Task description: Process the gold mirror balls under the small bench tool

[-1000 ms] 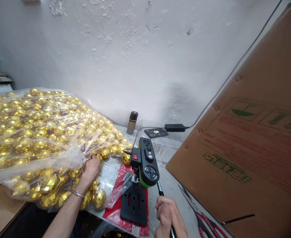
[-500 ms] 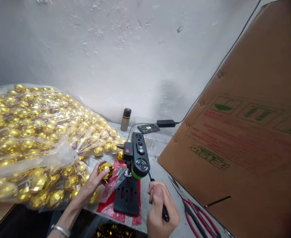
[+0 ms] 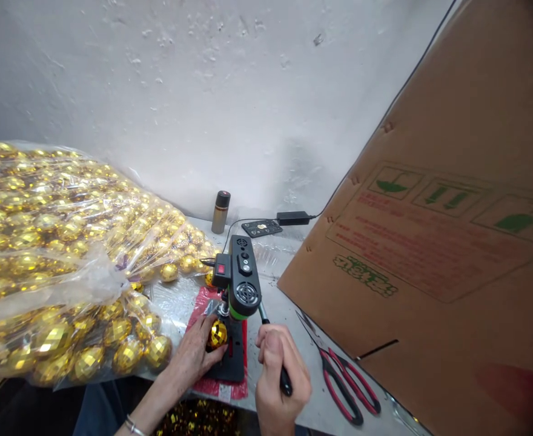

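A gold mirrored ball sits between the fingers and thumb of my left hand, over the black base plate of a small bench drill press. The drill's head is directly above and behind the ball; its tip is hidden, so contact cannot be told. My right hand is wrapped round the black-ended lever at the drill's right side. Under the base lies a red plastic sheet.
A big clear bag of gold balls fills the left. Red-handled scissors lie right of my right hand, beside a cardboard box. Behind the drill are a bottle, a phone and a power adapter.
My left hand has carried the gold ball rightward from beside the drill press to over its base plate, under the head. The right hand keeps its grip on the lever. The view has shifted slightly.
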`<state>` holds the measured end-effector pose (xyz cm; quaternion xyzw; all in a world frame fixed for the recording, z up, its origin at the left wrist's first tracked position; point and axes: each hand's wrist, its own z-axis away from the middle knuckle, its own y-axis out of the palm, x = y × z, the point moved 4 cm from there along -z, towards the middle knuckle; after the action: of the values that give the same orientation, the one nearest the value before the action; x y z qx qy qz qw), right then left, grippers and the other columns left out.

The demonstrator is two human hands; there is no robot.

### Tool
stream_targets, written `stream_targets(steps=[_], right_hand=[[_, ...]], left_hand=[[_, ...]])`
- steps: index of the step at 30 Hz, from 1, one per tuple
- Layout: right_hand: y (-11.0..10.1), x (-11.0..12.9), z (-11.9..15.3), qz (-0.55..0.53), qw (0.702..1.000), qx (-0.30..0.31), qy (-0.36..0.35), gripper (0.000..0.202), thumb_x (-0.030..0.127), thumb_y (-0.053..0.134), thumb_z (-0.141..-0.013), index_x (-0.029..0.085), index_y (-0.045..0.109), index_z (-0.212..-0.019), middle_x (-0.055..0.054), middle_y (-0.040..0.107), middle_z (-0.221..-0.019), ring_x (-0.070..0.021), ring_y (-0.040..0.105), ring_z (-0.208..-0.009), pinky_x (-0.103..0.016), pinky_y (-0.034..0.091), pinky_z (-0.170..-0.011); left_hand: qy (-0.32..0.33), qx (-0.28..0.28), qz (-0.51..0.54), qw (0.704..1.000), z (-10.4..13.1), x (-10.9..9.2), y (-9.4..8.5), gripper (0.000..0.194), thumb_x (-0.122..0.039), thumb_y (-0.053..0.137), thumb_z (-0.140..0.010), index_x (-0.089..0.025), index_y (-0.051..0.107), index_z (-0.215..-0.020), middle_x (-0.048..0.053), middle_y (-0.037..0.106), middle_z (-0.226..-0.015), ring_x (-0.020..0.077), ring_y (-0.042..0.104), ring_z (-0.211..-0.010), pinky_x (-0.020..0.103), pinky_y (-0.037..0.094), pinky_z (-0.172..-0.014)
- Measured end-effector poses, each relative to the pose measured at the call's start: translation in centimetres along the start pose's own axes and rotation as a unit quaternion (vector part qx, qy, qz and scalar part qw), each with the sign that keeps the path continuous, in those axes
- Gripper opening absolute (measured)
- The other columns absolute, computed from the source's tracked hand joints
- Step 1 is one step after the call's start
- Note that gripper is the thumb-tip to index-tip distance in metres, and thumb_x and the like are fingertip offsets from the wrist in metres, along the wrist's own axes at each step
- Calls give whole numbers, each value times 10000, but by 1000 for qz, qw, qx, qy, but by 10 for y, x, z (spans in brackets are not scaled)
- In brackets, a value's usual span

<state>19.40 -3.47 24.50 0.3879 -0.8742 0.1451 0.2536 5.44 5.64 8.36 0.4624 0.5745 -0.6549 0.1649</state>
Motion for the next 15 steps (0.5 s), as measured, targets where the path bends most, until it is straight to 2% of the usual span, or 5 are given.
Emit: stream_targets(steps=[8,11,15], right_hand=[[-1,1,1,-1,1000,0,-1,307,26,454,-1026,209,534,-794,34,520,-694,-94,534,-621,-214,440,-565],[-2,1,0,1,1000,7,-1,301,26,452,-1026,210,536,-802,34,527,-693,-93,537,-620,-214,439,-567],[-2,1,0,2,1000,5,-2,316,27,456,-1021,214,514,-774,33,520,-672,-100,528,-594,-225,426,-544]], left_hand=[[-9,63,-83,995,-11,-19,7,576,-231,719,-796,-207,621,-1363,156,680,-1329,351,674,-1226,481,539,-1057],[3,53,-65,996,-15,-22,8,535,-268,747,-797,-223,647,-1320,137,684,-1293,343,667,-1201,467,536,-1024],[17,1,-47,999,-11,-18,16,495,-337,791,-790,-242,675,-1262,109,711,-1227,350,656,-1156,492,510,-1010]])
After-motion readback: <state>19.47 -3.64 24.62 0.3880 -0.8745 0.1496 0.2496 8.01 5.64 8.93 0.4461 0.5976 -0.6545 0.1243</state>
